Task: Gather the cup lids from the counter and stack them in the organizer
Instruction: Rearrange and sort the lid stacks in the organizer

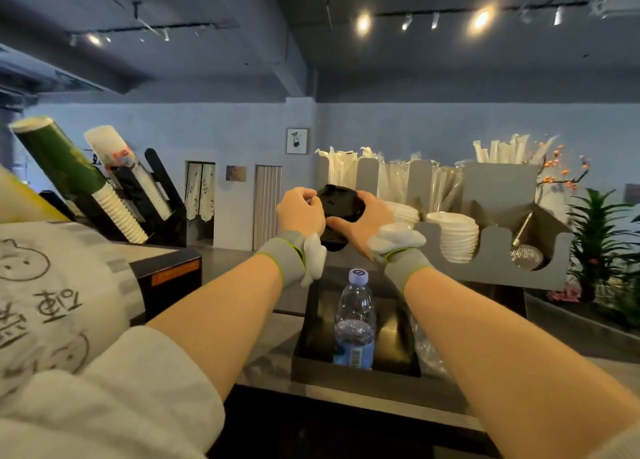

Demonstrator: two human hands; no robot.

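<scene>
Both hands hold a small stack of black round plastic cup lids [341, 206] in the air, above the tabletop [277, 351] and just in front of the grey compartment organizer [498, 251]. The left hand [300, 213] closes on the left edge of the stack, its fingers [304, 195] curled over the rim and pinching it. The right hand [363, 221] wraps the right side, with the thumb under the stack and the other fingers over the top, pressed against the lids. On each wrist a grey cuff with loose white glove cloth hangs below the hand.

The relation that matters is the direction from the stack to the organizer. The lid compartments lie to the right of the hands and a little behind them. In the nearest front compartments white round plastic lids [452, 233] already stand in stacks. The right hand is nearer to these compartments, so I judge it should carry the stack there while the left hand lets go. I cannot tell which compartment is for the black lids. The stack seems tilted, its flat face turned toward the camera, so it probably needs turning to match the compartment. A clear plastic water bottle [355, 320] stands in a black tray below the hands, well apart from them.
</scene>
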